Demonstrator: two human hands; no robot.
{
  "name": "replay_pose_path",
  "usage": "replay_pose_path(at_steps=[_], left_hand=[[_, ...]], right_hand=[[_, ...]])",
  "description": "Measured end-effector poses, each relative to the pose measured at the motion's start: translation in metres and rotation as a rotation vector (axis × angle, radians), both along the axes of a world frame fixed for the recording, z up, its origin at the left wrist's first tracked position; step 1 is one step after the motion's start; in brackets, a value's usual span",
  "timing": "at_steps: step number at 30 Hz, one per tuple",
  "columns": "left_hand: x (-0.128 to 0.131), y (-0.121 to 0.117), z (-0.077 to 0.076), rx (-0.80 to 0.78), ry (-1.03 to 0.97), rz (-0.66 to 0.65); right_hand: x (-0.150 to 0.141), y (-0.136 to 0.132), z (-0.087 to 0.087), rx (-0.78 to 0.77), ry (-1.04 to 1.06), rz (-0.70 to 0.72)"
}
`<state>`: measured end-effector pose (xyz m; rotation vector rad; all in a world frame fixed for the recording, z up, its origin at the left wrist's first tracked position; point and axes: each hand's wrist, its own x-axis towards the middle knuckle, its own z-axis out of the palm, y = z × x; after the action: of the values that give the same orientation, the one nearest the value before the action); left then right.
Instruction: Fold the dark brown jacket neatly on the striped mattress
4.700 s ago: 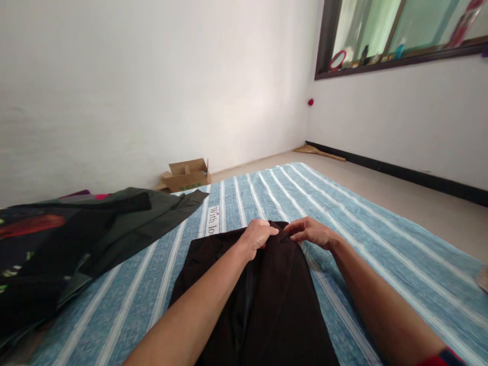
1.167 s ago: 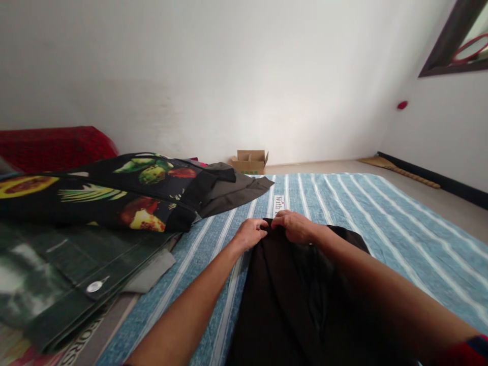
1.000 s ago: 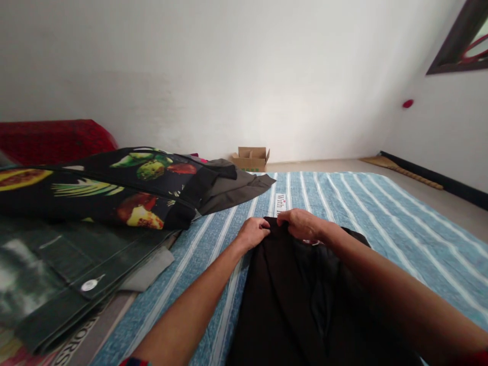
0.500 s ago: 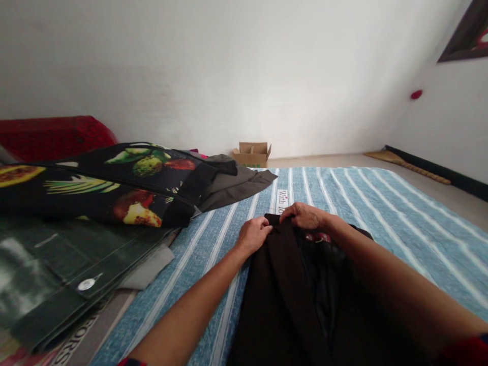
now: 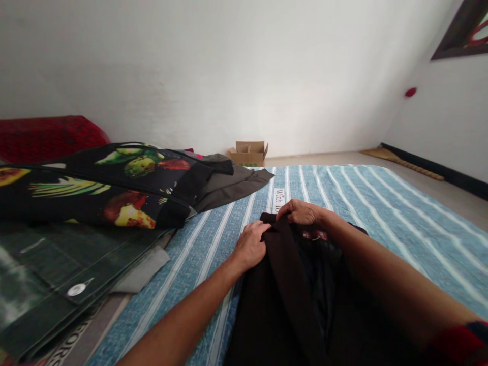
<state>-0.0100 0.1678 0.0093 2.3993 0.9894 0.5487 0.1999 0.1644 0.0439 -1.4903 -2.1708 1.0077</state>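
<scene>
A black garment (image 5: 290, 300) lies lengthwise on a blue and white striped bedsheet (image 5: 381, 203) in front of me. My left hand (image 5: 251, 245) rests on the garment's left edge near its far end, fingers curled onto the cloth. At that far end my right hand (image 5: 301, 212) is closed, pinching the top edge of the garment. A small red patch shows on the cloth just below the right hand.
A pile of dark clothes, one with a fruit print (image 5: 99, 190), lies on the left. A grey cloth (image 5: 232, 183) spreads beside it. A red item (image 5: 46, 140) sits behind. A small cardboard box (image 5: 249, 152) stands by the far wall. Bare floor runs along the right wall.
My left hand has slid a little toward me along the garment's left edge. My right hand stays at the top edge. Since the oldest frame the view has turned left.
</scene>
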Motion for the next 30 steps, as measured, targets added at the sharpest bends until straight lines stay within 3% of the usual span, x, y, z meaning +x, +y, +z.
replay_pose_path(at_steps=[3,6,21,30], left_hand=[[0.004,-0.006,-0.007,0.115,0.132,0.077],[0.005,-0.006,-0.009,0.124,0.166,0.111],[0.001,0.012,-0.016,0.049,-0.046,0.114],[0.002,0.026,-0.018,0.031,-0.125,0.135]], right_hand=[[-0.003,-0.001,0.002,-0.011,-0.029,-0.017],[-0.005,-0.001,0.003,-0.024,-0.071,-0.028],[-0.020,0.007,0.002,0.041,-0.280,-0.100],[-0.019,-0.002,-0.010,0.154,-0.318,-0.275]])
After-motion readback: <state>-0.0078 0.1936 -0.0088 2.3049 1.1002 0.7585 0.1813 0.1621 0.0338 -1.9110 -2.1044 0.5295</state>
